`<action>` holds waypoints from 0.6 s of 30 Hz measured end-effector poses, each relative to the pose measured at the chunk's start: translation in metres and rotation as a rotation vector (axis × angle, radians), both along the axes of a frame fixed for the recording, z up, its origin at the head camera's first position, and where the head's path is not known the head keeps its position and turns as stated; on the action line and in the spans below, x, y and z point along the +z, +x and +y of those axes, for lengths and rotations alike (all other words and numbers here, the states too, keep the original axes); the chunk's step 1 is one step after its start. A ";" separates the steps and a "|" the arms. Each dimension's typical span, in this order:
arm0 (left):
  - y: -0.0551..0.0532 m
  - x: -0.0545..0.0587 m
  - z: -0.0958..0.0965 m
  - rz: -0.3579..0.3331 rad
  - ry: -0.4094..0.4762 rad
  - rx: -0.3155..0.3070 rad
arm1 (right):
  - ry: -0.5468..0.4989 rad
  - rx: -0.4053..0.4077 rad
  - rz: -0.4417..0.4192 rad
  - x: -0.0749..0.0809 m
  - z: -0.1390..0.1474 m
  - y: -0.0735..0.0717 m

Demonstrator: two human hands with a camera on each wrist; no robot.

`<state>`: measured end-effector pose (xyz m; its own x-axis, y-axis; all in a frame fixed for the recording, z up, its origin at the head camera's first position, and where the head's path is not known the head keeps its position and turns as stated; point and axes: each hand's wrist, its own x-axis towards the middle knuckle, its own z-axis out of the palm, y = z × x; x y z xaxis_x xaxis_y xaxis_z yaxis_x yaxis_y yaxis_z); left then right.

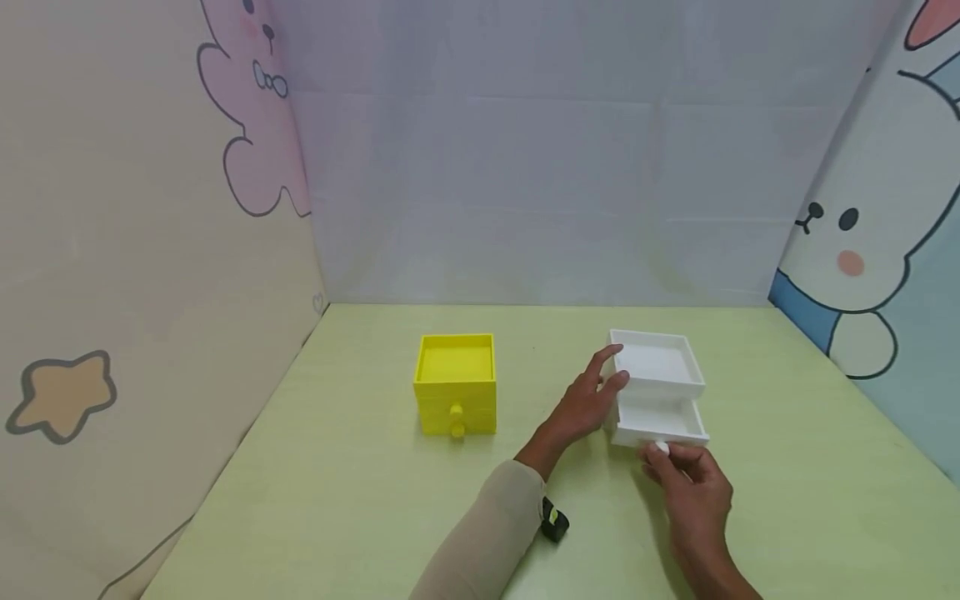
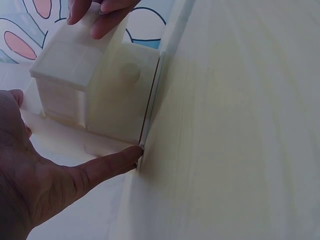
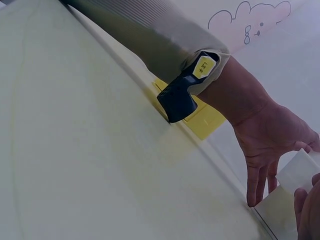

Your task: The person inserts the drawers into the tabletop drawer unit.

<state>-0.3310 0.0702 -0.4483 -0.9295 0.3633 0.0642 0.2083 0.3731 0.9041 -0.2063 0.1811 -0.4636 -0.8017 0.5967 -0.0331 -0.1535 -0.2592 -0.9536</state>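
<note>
A small white drawer box [image 1: 660, 362] stands on the right half of the table with one drawer [image 1: 660, 415] pulled out toward me. In the left wrist view the drawer farther from the tabletop is the one out; the other front, with a round knob [image 2: 130, 74], is closed. My right hand [image 1: 693, 492] pinches the white knob [image 1: 662, 447] of the pulled-out drawer. Against the box's left side and upper edge rests my left hand [image 1: 585, 404], its fingers [image 3: 253, 185] mostly straight. The drawer's inside shows nothing in it.
Left of the white box stands a yellow drawer box [image 1: 455, 408] with two knobs, its drawers closed. A black wrist device [image 1: 555, 521] sits at the left sleeve. A pale hanging sheet [image 1: 540, 167] and printed side walls [image 1: 150, 250] bound the light green table [image 1: 337, 500].
</note>
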 end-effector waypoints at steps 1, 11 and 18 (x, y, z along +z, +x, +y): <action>0.000 0.000 0.000 -0.003 -0.003 0.001 | -0.004 -0.005 0.006 0.000 0.000 -0.001; -0.002 0.001 0.000 0.004 -0.004 0.001 | -0.014 -0.009 0.026 0.000 0.000 -0.004; -0.002 0.000 0.000 0.000 -0.007 0.002 | -0.001 -0.016 0.042 -0.001 0.000 -0.006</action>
